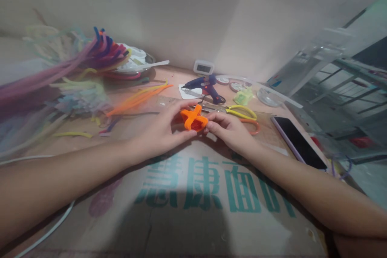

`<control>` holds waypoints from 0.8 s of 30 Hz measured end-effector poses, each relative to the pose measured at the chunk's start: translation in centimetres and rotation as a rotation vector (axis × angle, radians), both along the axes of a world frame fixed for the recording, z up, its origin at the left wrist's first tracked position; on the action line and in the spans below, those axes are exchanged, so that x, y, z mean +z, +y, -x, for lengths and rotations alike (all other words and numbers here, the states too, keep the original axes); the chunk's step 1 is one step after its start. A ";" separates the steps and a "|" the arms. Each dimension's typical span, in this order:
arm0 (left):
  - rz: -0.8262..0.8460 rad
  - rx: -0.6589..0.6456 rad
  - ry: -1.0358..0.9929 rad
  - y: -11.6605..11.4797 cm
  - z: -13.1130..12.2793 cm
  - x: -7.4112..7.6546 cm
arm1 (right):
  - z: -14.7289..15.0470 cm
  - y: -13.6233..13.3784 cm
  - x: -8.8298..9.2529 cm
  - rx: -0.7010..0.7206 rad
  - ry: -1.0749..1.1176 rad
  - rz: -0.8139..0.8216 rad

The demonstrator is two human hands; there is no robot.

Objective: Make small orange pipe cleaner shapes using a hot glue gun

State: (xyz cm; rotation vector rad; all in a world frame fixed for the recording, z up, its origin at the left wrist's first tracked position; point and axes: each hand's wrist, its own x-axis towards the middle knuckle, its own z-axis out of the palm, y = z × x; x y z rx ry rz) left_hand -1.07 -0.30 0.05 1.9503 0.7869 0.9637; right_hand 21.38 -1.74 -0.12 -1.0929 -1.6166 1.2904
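Observation:
Over the middle of the table, both hands hold a small orange pipe-cleaner shape (193,119) with crossed, looped strips and open gaps. My left hand (165,125) grips its left side between thumb and fingers. At its right edge, my right hand (225,129) pinches with thumb and forefinger; the other fingers are curled in. Just behind the hands lie scissors with a yellow and orange handle (243,112). Loose orange pipe cleaners (139,98) lie farther left.
A blue glue gun (208,86) with a red light rests near a white digital clock (203,67). Bundles of coloured pipe cleaners (105,50) fill the left. A phone (299,143) lies at the right edge. Printed cardboard (193,225) covers the table, and a white cable (51,231) crosses the left.

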 end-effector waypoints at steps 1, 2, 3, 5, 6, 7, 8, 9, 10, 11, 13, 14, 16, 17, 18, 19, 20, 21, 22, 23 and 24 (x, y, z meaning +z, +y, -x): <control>-0.027 0.009 0.017 0.0 0.0 0.0 | 0.0 0.0 0.1 -0.003 -0.007 -0.001; -0.047 0.020 0.026 0.0 0.0 0.0 | 0.0 -0.1 0.1 -0.005 -0.015 -0.007; -0.058 0.027 0.028 0.0 0.0 -0.1 | 0.1 -0.1 0.2 -0.003 -0.023 -0.015; -0.069 0.034 0.009 0.1 0.0 -0.2 | 0.2 -0.1 0.5 0.004 -0.056 -0.036; -0.071 0.038 0.000 0.1 0.0 -0.2 | 0.2 -0.1 0.5 0.007 -0.079 -0.047; -0.070 0.041 -0.004 0.2 0.0 -0.3 | 0.2 0.0 0.6 0.011 -0.100 -0.056; -0.072 0.044 -0.003 0.2 0.0 -0.3 | 0.1 0.1 0.6 0.014 -0.112 -0.061; -0.075 0.049 0.008 0.3 0.0 -0.3 | 0.1 0.2 0.6 0.017 -0.114 -0.059; -0.083 0.057 0.026 0.3 0.0 -0.2 | 0.0 0.3 0.6 0.022 -0.106 -0.046; -0.092 0.067 0.047 0.3 0.0 -0.2 | -0.1 0.3 0.6 0.028 -0.088 -0.024; -0.107 0.093 0.088 0.4 0.0 -0.1 | -0.3 0.4 0.4 0.037 -0.035 0.028; -0.110 0.107 0.104 0.4 -0.1 0.0 | -0.4 0.4 0.3 0.037 -0.009 0.056; -0.098 0.117 0.113 0.3 -0.1 0.0 | -0.4 0.4 0.2 0.023 0.048 0.106; -0.083 0.113 0.113 0.4 -0.1 0.0 | -0.4 0.3 0.1 0.011 0.073 0.127; -0.068 0.103 0.110 0.4 -0.2 -0.1 | -0.3 0.2 0.1 -0.003 0.094 0.149; -0.056 0.089 0.107 0.4 -0.2 -0.2 | -0.3 0.1 0.1 -0.018 0.108 0.168; -0.049 0.075 0.103 0.5 -0.1 -0.4 | -0.2 0.1 0.1 -0.030 0.114 0.182; -0.051 0.060 0.104 0.5 -0.1 -0.5 | -0.2 0.1 0.1 -0.040 0.112 0.189; -0.064 0.049 0.110 0.6 -0.1 -0.7 | -0.2 0.1 0.1 -0.050 0.107 0.192; -0.082 0.041 0.119 0.6 -0.1 -0.8 | -0.2 0.2 0.1 -0.062 0.105 0.188; -0.096 0.032 0.130 0.6 -0.1 -0.9 | -0.2 0.2 0.1 -0.073 0.108 0.177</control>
